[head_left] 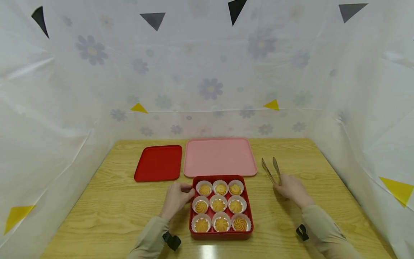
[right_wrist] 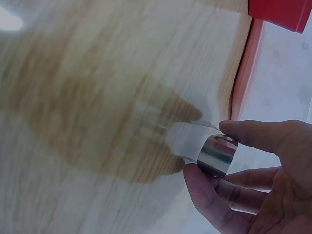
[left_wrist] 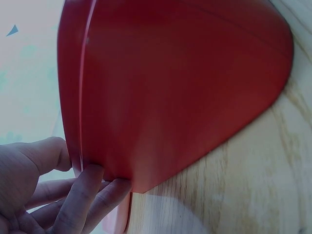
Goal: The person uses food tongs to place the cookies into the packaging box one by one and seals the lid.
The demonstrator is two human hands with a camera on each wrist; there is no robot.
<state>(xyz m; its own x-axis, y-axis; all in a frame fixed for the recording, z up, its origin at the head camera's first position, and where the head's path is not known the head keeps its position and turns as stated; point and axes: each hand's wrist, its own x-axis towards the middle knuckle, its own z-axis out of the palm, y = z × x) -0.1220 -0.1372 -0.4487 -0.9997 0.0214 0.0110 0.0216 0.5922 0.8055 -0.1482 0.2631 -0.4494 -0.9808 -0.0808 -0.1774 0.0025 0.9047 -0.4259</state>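
A red box holds several piped butter cookies in white paper cups, set in three rows of three. My left hand is at the box's left side; in the left wrist view its fingers touch the outer wall and the thumb lies at the rim. Out to the right, my right hand pinches metal tongs near their closed end, arms spread and tips pointing away from me. The right wrist view shows the tongs' shiny bent end between thumb and fingers.
Behind the box lies a pink tray, with a smaller red tray to its left. All rest on a wooden table. White sheeting with flower prints encloses the back and both sides.
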